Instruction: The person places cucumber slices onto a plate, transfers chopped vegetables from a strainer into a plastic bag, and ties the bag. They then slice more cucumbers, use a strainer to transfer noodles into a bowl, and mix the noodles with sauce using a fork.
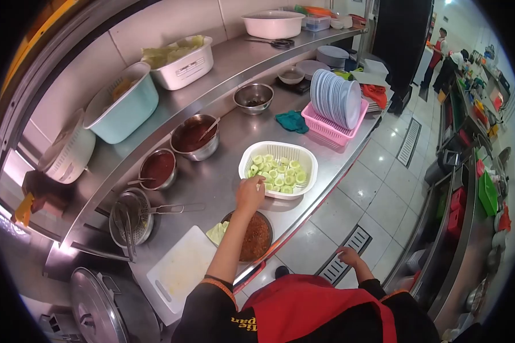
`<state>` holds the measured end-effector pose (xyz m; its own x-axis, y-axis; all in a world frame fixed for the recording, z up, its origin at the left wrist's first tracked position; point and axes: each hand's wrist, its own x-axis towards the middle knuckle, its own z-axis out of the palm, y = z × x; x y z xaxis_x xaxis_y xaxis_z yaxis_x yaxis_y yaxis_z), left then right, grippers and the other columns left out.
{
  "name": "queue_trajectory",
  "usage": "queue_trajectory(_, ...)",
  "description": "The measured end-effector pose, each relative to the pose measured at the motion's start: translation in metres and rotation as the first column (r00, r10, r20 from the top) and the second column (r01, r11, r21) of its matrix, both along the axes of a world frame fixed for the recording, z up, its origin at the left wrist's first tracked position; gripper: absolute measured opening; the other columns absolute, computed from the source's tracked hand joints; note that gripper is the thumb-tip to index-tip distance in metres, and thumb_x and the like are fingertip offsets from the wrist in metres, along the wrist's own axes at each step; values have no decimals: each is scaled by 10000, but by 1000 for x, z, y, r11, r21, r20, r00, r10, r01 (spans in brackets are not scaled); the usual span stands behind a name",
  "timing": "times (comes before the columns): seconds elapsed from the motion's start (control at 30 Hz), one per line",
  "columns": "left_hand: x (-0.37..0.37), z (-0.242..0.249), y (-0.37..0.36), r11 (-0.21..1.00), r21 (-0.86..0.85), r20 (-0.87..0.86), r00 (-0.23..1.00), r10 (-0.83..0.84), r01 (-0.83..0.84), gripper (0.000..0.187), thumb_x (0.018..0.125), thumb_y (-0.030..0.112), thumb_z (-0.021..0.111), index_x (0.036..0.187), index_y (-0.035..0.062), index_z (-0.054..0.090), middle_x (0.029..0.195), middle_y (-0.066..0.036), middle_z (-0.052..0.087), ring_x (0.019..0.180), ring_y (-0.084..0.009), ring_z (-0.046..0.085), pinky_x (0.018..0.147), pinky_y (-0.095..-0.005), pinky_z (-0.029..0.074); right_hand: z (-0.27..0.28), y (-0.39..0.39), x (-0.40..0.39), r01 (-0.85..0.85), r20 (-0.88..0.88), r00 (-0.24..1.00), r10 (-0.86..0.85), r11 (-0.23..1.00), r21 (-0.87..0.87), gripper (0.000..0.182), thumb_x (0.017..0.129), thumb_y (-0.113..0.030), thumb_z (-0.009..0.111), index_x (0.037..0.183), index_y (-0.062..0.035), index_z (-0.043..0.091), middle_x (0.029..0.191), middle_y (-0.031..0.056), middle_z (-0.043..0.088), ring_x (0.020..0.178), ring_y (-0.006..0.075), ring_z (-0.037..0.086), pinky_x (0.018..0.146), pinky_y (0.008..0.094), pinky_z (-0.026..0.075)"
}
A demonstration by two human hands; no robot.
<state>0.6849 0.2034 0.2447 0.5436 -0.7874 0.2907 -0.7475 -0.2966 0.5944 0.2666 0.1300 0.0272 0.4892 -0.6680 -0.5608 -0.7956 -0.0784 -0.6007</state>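
Note:
A white slotted basket (308, 182) stands near the counter's front edge with several pale green hollow vegetable pieces (279, 173) in it. My left hand (250, 194) reaches over the basket's near left rim, its fingers drawn together at the pieces; what they hold, if anything, is too small to name. Beneath my left forearm is a dark round dish of chunky reddish-brown filling (257, 237), with green slices (216, 233) at its left. My right hand (349, 257) hangs over the floor, off the counter, its fingers curled and partly blurred.
A white cutting board (183, 271) lies at the lower left. Steel bowls of red sauce (195, 136) and a strainer (130, 220) stand behind. Plates fill a pink rack (329, 130) at the right. The shelf holds plastic tubs (123, 106). Two people (439, 54) are far off.

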Motion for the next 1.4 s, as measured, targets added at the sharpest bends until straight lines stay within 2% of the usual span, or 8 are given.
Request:
queue_trajectory(0.2,24,-13,-49,896,443,189,980,-68,-23,295,679,161,619,973,172,639,930,-79,603,980,-264,490,844,-388,382,-102,-34,-80,-191,-303,903,304,917,350,198,776,-222,541,902,-102,636,800,85,648,614,178,633,567,342,490)
queue_trajectory(0.3,24,-7,-63,837,545,265,956,-125,-42,310,648,188,648,956,168,632,904,-81,589,978,-265,481,827,-393,376,-113,-53,-113,271,-452,892,-25,829,489,193,801,-262,536,854,-99,625,777,56,629,625,185,623,547,350,481)
queue_trajectory(0.4,24,-11,-74,833,553,257,956,-143,-24,309,625,205,666,920,137,603,888,-92,582,978,-268,482,794,-404,381,-109,-100,-137,174,-90,984,-157,690,702,210,814,-292,539,821,-94,609,746,36,605,653,192,615,557,351,477)
queue_trajectory(0.6,9,-7,-83,819,573,82,993,-81,20,290,627,198,665,876,107,549,793,-90,586,827,-275,545,732,-404,398,-185,-253,-116,-594,206,770,603,797,-112,158,686,-108,597,837,-63,602,699,65,608,597,188,610,497,309,477)
queue_trajectory(0.67,-4,-1,-80,876,481,28,1000,3,-16,263,651,203,657,866,88,559,761,-90,596,783,-285,563,702,-393,418,-65,-274,-55,229,-98,973,-208,902,366,168,679,-65,590,844,-46,611,640,83,598,533,185,598,455,319,476)
queue_trajectory(0.9,-61,26,-77,950,307,-381,907,178,-57,203,738,128,592,928,65,624,895,-145,623,867,-305,571,781,-382,443,-75,-366,-8,-2,-120,992,31,972,234,139,685,-103,572,794,-66,651,683,106,633,571,182,622,494,303,506)
queue_trajectory(1.23,-1,-33,-131,725,455,315,855,413,-518,268,705,294,631,916,130,628,891,-51,608,939,-234,510,775,-382,401,-79,-340,52,-504,61,861,505,829,242,271,693,-52,585,963,-60,612,734,93,619,580,189,596,498,298,504)
queue_trajectory(1.4,12,-29,-130,720,476,340,860,380,-506,215,705,289,618,838,121,640,825,-45,619,894,-212,535,769,-382,398,-42,-333,64,-226,-16,967,255,884,409,292,653,-62,592,944,-44,617,717,106,635,590,185,626,504,333,506)
